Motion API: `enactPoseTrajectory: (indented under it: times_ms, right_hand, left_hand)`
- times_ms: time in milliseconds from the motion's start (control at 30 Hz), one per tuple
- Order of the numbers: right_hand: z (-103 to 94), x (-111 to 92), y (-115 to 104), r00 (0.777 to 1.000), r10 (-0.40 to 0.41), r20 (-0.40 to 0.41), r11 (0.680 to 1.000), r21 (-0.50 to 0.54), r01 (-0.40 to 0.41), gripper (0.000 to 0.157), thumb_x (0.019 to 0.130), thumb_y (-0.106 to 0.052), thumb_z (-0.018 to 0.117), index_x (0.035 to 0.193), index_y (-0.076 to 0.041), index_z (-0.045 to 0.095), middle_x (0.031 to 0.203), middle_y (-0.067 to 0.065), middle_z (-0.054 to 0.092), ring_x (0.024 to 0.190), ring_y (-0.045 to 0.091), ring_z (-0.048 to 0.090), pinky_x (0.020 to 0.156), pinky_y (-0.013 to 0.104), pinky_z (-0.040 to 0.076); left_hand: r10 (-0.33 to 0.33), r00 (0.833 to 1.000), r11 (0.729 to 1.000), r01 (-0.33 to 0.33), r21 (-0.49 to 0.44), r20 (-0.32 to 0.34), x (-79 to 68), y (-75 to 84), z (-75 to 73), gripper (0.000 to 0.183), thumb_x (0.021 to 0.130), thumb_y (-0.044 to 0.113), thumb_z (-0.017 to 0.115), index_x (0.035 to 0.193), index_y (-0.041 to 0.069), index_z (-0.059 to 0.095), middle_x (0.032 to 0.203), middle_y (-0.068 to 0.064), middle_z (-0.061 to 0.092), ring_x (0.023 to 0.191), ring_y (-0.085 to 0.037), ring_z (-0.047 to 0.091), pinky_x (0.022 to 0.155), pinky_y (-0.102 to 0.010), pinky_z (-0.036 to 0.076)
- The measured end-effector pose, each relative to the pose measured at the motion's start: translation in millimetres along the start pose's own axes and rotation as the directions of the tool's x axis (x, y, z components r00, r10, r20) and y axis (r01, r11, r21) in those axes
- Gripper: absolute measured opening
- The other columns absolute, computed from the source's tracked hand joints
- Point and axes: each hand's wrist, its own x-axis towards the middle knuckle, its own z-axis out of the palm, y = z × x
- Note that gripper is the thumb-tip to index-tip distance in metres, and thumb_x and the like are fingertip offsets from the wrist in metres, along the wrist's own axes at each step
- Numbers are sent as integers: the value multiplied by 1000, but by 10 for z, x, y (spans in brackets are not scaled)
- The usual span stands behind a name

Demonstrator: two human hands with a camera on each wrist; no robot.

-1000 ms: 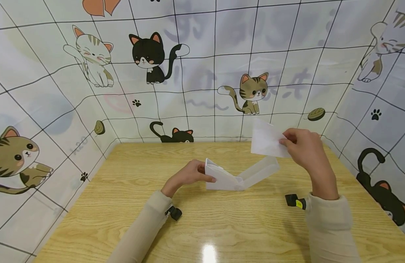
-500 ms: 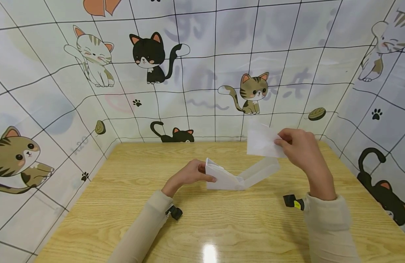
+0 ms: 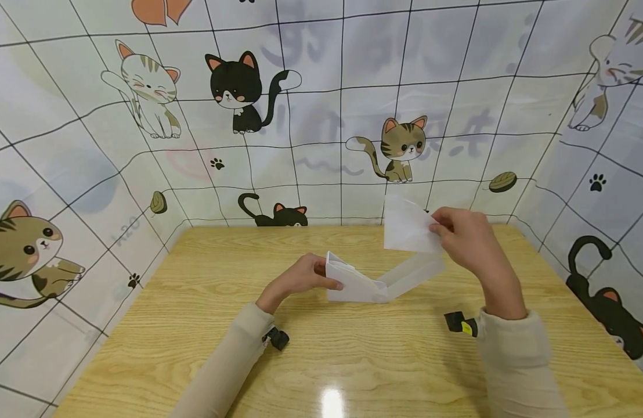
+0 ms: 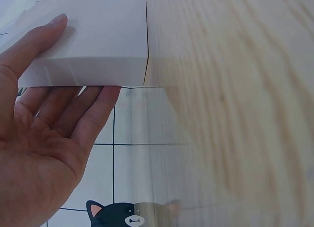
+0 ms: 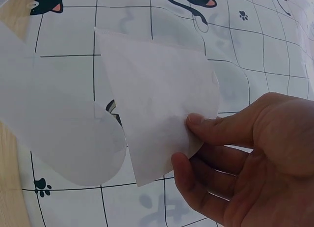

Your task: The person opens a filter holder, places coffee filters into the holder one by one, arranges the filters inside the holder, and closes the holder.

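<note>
A small white box [image 3: 353, 285] with a hinged translucent lid [image 3: 414, 273] stands on the wooden table, its lid swung out to the right. My left hand [image 3: 306, 274] grips the box's left end, thumb on the near side and fingers at the far side; the left wrist view shows the thumb [image 4: 41, 40] flat on the white face. White layers show along the box's slanted top. My right hand [image 3: 465, 238] pinches a square white paper sheet [image 3: 409, 225] by its right edge, held up above the lid. In the right wrist view, thumb and fingertips meet at the sheet's [image 5: 157, 99] edge.
The pale wooden table [image 3: 353, 366] reaches back to a white cloth backdrop [image 3: 321, 116] with a grid and printed cats. A small black camera [image 3: 277, 338] sits on the left wrist and another black camera [image 3: 457, 322] on the right.
My right hand has moved a little to the left with the paper sheet, towards the box. The left hand and the box have stayed in place.
</note>
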Motion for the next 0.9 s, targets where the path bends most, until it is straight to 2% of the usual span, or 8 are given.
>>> enactPoseTrajectory:
  times_ms: [500, 900]
  right_hand:
    - [68, 9, -61, 997, -81, -2, 997, -13, 81, 14, 100, -9, 66, 106, 0, 75, 98, 19, 76, 80, 29, 65, 71, 39, 45]
    - [142, 21, -102, 993, -111, 29, 994, -6, 112, 14, 99, -8, 67, 107, 1, 75, 101, 20, 77, 86, 32, 68, 74, 47, 51]
  left_hand:
    - [-1, 1000, 1000, 1, 12, -5, -11, -3, 9, 28, 88, 20, 83, 114, 9, 77, 105, -7, 80, 91, -11, 73, 78, -28, 54]
    - [0, 1000, 1000, 0, 11, -6, -11, -7, 12, 28, 88, 20, 83, 114, 9, 77, 105, -7, 80, 91, -11, 73, 78, -28, 54]
